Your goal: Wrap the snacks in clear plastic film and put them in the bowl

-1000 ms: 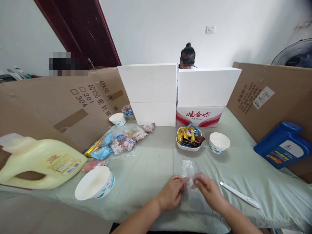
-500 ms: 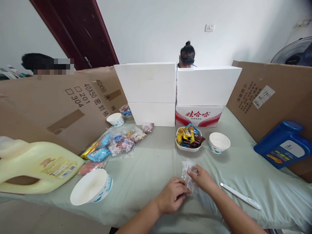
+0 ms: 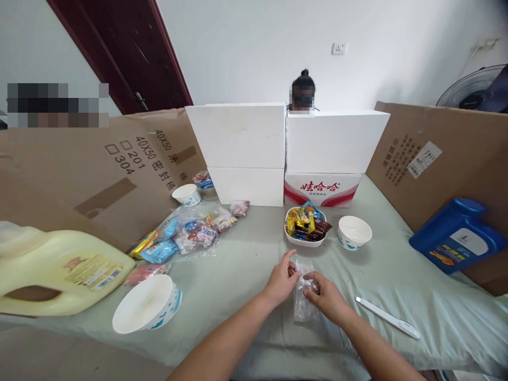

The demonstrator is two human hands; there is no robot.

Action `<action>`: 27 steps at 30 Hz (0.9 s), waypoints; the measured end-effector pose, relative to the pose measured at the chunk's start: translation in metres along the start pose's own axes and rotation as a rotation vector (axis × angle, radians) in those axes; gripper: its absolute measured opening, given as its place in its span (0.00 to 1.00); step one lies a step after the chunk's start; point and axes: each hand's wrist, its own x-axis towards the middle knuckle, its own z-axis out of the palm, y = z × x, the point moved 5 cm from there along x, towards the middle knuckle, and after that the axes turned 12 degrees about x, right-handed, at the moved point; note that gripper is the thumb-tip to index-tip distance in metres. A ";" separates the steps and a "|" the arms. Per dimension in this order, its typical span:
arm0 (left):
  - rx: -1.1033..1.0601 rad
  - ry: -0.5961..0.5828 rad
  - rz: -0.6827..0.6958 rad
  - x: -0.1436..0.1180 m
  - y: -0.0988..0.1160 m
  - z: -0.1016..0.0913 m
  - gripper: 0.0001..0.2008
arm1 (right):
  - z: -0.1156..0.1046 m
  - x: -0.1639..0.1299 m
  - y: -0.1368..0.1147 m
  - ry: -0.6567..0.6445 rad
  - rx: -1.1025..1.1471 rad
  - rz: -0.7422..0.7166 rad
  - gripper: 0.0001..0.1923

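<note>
Switching ends, the left hand [image 3: 281, 277] has been moved up the crinkly clear plastic bag [image 3: 304, 311] on the pale green cloth [image 3: 222, 288], so the far part's probably being worked; the right hand [image 3: 327, 297] is curled over it, fingers' pinch can't be told for either.

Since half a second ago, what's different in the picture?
The left hand moved forward, from the near end of the clear plastic to its far end. The right hand stayed by the plastic's right side. Behind the cardboard, a person moved farther left. The snack dish, white tool and blue bottle stayed put. Whether either hand grips the plastic, I can't tell.
</note>
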 end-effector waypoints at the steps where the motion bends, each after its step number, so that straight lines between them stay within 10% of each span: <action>1: 0.063 0.015 -0.008 0.006 0.002 0.002 0.30 | 0.001 -0.002 0.003 -0.010 0.028 0.023 0.19; 14: 0.403 0.079 0.098 0.005 0.004 0.019 0.20 | 0.010 -0.043 0.020 0.030 0.203 -0.028 0.29; 22: 0.247 0.137 0.177 0.001 -0.001 0.016 0.17 | -0.011 -0.034 0.026 0.381 0.389 -0.102 0.32; 27: -0.125 0.284 0.238 -0.003 -0.004 0.007 0.17 | -0.002 -0.012 0.029 0.344 0.701 -0.076 0.42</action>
